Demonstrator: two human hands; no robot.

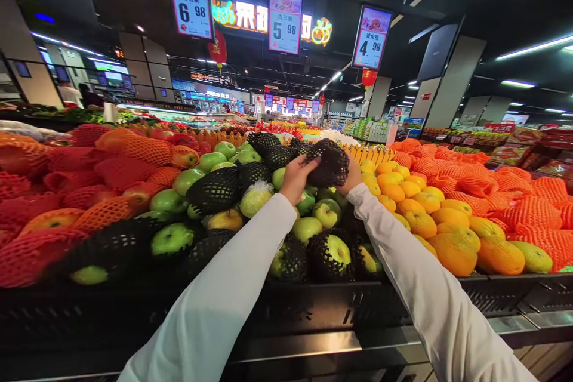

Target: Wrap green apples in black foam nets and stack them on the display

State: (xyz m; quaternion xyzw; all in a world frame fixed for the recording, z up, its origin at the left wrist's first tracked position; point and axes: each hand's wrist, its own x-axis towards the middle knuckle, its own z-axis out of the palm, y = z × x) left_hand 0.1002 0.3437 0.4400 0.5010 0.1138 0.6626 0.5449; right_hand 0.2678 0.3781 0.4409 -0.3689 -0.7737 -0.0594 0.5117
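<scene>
Both hands are raised over the pile of green apples [308, 228]. Between them is a black foam fruit net [329, 164], rounded in shape; whether an apple is inside it I cannot make out. My left hand [299, 178] pinches the net's left side with thumb and fingers. On the other side, my right hand [353, 174] wraps the net's right edge, its fingers mostly hidden behind it. Beneath my hands lie bare apples and others in black nets, such as a netted apple [338, 249] near the front rim. A plastic-wrapped green fruit [256, 199] rests left of my left wrist.
Oranges [454, 252] are heaped to the right, with fruit in orange-red foam nets [505, 182] beyond. Apples in red and orange nets [120, 170] fill the left. A black crate edge [308, 307] runs along the front. Price screens [285, 19] hang overhead.
</scene>
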